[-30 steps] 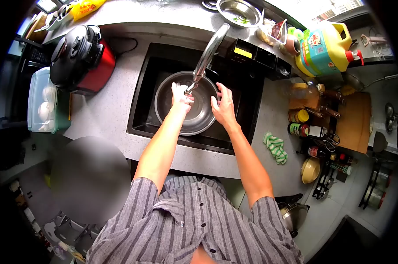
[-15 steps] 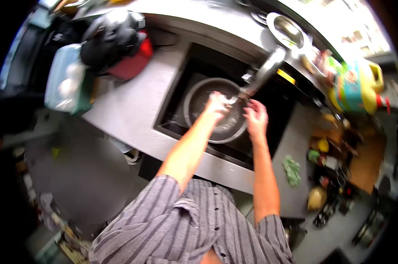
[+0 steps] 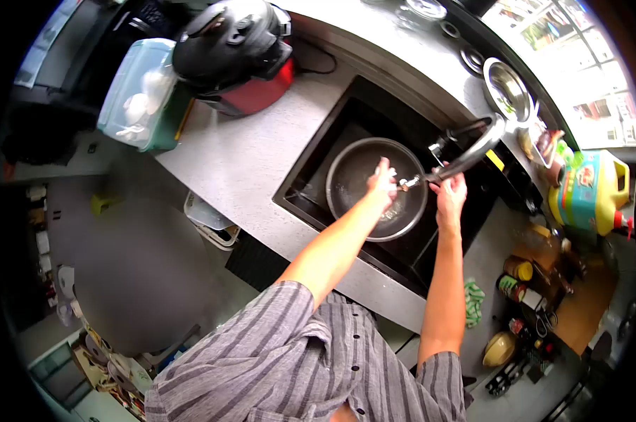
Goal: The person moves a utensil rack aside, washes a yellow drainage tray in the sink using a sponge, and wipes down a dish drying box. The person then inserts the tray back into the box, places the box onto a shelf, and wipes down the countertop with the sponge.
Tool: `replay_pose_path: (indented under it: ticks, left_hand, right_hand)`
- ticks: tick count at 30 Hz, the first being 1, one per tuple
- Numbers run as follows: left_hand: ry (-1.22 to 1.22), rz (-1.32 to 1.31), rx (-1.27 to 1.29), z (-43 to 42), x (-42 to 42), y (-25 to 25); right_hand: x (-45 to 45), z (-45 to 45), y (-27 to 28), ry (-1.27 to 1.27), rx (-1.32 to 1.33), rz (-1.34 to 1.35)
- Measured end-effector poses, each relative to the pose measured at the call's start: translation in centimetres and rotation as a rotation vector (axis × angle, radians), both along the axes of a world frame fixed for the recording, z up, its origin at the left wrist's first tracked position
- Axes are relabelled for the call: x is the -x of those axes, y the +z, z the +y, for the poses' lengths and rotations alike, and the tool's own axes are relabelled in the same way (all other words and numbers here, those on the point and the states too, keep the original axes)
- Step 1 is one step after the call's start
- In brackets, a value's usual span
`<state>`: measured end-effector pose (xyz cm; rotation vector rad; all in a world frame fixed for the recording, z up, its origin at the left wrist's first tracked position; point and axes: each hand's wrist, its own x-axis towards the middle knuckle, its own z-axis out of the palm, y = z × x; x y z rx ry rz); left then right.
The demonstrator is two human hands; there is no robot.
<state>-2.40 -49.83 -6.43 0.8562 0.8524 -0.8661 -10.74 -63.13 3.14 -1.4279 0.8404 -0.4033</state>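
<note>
A dark round pan [image 3: 347, 151] with a pale rim sits in the black sink [image 3: 306, 195], with some water in its bottom. My left hand [image 3: 381, 186] is over the inside of the pan, fingers stretched out beside the water stream; whitish water or foam shows at the fingertips. The curved metal faucet [image 3: 478, 146] reaches in from the right, its end pointing toward the pan. My right hand [image 3: 450, 195] is at the faucet's end, just right of the pan rim, fingers closed around it. Part of its grip is hidden.
A red and black cooker [image 3: 244, 63] and a lidded green container [image 3: 138, 98] stand on the left counter. On the right are a metal bowl [image 3: 508, 91], a large yellow bottle [image 3: 592, 190], a green cloth [image 3: 473, 302] and several jars.
My right hand has moved from beside the pan rim onto the faucet's end. My left hand stays over the pan. The view has shifted, so the sink appears farther right.
</note>
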Motion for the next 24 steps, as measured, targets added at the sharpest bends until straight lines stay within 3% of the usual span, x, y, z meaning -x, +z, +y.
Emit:
replay_pose_path:
  ticks: [4, 6, 8, 11, 12, 14, 16, 17, 19, 24]
  left_hand:
    - [0.059, -0.085, -0.015, 0.7, 0.8, -2.8]
    - [-0.026, -0.215, -0.136, 0.6, 0.9, -3.6]
    - [-0.140, -0.134, -0.251, 0.4, 0.3, 0.6]
    - [-0.140, -0.108, -0.098, 0.3, -0.1, -0.7]
    - [-0.182, -0.113, 0.093, 1.0, -0.2, -2.6]
    - [-0.072, -0.183, 0.235, 0.1, 0.4, -2.0]
    - [-0.050, -0.223, 0.244, 0.1, 0.0, -4.6]
    - [0.106, -0.187, 0.282, -0.1, 0.5, -3.2]
    - [0.127, -0.130, 0.357, 0.1, 0.6, -2.6]
    - [-0.145, -0.211, 0.163, 1.6, 1.4, 0.5]
  right_hand:
    - [-0.3, 0.7, 0.8, -0.034, 0.013, -0.003]
    - [-0.2, 0.8, 0.9, -0.036, -0.002, -0.022]
    - [-0.1, 0.7, 0.7, -0.027, 0.010, -0.016]
    - [-0.2, 0.6, 1.1, -0.018, 0.026, 0.019]
    - [0.0, 0.7, 1.7, -0.043, 0.029, 0.028]
    - [-0.3, 0.0, 0.0, -0.001, 0.024, 0.039]
    - [-0.6, -0.8, -0.6, 0.075, -0.029, 0.040]
    - [-0.9, -0.8, -0.2, 0.072, -0.014, 0.058]
    - [-0.9, -1.6, -1.4, 0.055, -0.004, -0.005]
    - [-1.9, -3.2, -0.4, 0.015, 0.117, 0.045]
